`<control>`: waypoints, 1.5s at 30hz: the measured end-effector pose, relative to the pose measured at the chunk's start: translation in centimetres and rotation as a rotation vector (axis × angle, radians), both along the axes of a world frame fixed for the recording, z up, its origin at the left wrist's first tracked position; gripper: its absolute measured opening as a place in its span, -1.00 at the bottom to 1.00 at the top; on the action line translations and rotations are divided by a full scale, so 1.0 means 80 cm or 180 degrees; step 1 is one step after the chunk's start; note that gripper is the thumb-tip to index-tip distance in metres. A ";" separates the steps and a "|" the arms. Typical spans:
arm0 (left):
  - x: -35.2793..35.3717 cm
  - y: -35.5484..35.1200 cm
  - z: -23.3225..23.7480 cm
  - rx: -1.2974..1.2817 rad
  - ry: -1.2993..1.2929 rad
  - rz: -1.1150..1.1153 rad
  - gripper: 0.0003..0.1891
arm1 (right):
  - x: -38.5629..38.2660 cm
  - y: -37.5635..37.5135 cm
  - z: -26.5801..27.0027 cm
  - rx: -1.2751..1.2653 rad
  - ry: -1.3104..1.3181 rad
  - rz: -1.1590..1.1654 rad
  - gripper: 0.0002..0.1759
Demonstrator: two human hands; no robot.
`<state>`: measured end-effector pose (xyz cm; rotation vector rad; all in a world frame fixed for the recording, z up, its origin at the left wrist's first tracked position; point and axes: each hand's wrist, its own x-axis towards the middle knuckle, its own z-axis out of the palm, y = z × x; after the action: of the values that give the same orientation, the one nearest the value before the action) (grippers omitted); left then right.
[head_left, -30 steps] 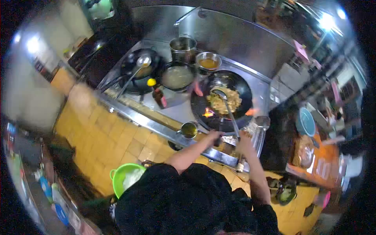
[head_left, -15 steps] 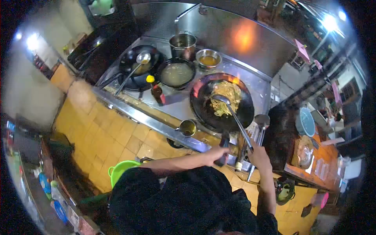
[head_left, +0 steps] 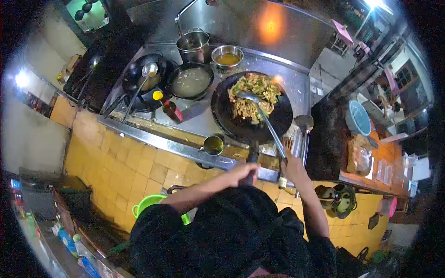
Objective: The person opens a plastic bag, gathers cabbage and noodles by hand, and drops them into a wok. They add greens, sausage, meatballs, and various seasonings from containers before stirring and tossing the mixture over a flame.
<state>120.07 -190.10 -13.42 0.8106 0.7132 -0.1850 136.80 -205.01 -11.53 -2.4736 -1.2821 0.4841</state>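
My left hand is closed around the dark handle of a black wok on the stove. A heap of fried noodles with green bits covers the back half of the wok. Held by its long handle, a metal ladle slants from my right hand into the wok, its head resting against the noodles. Part of the ladle's head is hidden by food.
Left of the wok stand a pan of cloudy liquid, a steel bowl of yellowish liquid, a tall pot and a yellow-capped bottle. A small metal cup sits at the front edge. Another ladle lies at right.
The noodles have spread wider toward the back of the wok. Flames along its back rim have shrunk to a small glow. My left hand now wraps the handle more closely. The whole view has shifted.
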 end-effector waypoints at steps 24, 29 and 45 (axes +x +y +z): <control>0.063 0.060 -0.016 -0.1039 -0.0526 0.0294 -0.80 | 0.027 0.001 0.073 0.0010 0.0163 0.0695 -0.39; 0.017 -0.029 -0.012 -0.0016 0.0011 0.0128 -0.81 | -0.002 0.003 0.085 -0.0515 -0.0120 0.0106 -0.42; 0.009 0.019 -0.076 0.0419 -0.0046 0.0216 -0.79 | 0.009 -0.050 0.086 0.0146 -0.0333 -0.0506 -0.36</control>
<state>120.80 -188.58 -19.51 0.9110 0.7440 -0.0716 137.54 -209.04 -4.68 -2.5656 -1.1086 0.2864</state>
